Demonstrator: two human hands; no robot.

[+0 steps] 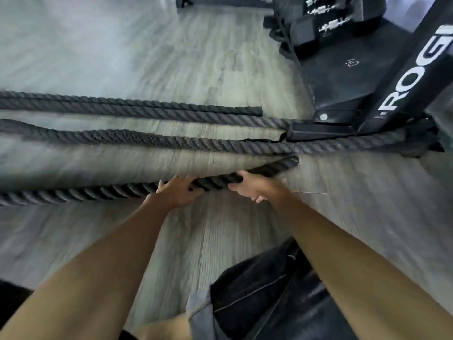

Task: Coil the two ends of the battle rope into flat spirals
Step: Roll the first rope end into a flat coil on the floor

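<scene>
Risked seeing the battle rope [210, 184] spring out of its first turn, given such thick, stiff-looking strands; risked too jamming the held tip [291, 160] against the neighbouring run or the black rack foot [343, 101] at right. Found it dark, coarsely twisted, uncoiled, stretched in long runs across the grey wood floor [122, 45] from the left edge. Clasped it at centre frame with left grip [175, 193] and right grip [248, 187], both wrapped round it.
</scene>
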